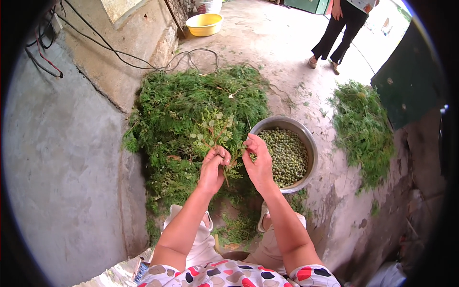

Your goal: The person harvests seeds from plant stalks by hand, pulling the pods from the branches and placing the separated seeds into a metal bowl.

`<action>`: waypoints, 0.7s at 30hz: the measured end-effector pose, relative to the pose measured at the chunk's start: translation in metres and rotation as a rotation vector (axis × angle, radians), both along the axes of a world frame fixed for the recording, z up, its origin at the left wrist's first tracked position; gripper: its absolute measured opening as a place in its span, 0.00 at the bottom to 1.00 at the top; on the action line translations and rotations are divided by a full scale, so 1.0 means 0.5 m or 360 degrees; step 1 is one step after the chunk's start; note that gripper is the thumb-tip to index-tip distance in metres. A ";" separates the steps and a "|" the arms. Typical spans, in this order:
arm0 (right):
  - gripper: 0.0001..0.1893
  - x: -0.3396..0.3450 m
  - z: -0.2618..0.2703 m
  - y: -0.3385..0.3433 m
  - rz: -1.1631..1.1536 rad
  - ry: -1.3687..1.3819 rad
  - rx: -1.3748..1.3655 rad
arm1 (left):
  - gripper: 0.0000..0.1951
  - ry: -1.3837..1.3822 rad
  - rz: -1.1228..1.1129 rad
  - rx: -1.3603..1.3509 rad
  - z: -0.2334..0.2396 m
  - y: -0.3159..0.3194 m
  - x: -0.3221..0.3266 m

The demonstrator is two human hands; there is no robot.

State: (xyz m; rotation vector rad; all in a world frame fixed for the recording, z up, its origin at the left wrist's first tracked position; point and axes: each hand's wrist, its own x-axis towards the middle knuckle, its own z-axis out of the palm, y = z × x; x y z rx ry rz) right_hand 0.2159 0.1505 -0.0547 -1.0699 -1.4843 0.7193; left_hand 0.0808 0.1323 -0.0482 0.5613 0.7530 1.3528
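My left hand grips the stem of a leafy conifer sprig, probably arborvitae, which carries pale green cones. Close to its right, my right hand has thumb and fingertips pinched around what looks like a small green cone. That hand overlaps the left rim of a round metal basin. Many small green and brownish cones fill much of the basin. Behind and below my left hand spreads a large heap of cut conifer branches, some bearing cones.
A second pile of branches lies at the right near a dark green panel. A person stands at the far right. A yellow basin and a loose black cable are by the left wall.
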 end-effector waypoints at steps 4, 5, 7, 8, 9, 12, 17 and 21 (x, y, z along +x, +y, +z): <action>0.22 0.000 -0.006 0.002 -0.0058 -0.0075 0.0024 | 0.08 -0.0034 0.0027 0.0004 -0.006 0.001 0.009; 0.21 0.001 -0.011 0.002 -0.0065 0.0055 -0.0071 | 0.08 -0.0065 0.0019 0.0027 -0.009 0.002 0.010; 0.21 0.000 -0.012 0.001 -0.0069 0.0185 -0.0153 | 0.08 -0.0068 0.0006 0.0028 -0.008 0.004 0.013; 0.20 0.001 -0.012 -0.003 -0.0091 0.0249 -0.0171 | 0.08 -0.0070 -0.0004 0.0020 -0.007 0.004 0.015; 0.20 -0.002 -0.011 -0.003 -0.0108 0.0318 -0.0188 | 0.08 -0.0067 0.0002 0.0030 -0.006 0.001 0.015; 0.15 0.027 -0.006 0.019 -0.0348 0.0363 -0.0156 | 0.07 -0.0064 -0.0027 -0.0088 0.013 -0.008 0.020; 0.10 0.106 0.001 0.045 -0.0397 0.0621 -0.0240 | 0.06 -0.0212 -0.0060 -0.0138 0.011 -0.008 -0.008; 0.11 0.141 0.035 0.034 -0.0799 -0.0498 0.0233 | 0.06 -0.0519 -0.0180 -0.0110 -0.002 -0.002 -0.023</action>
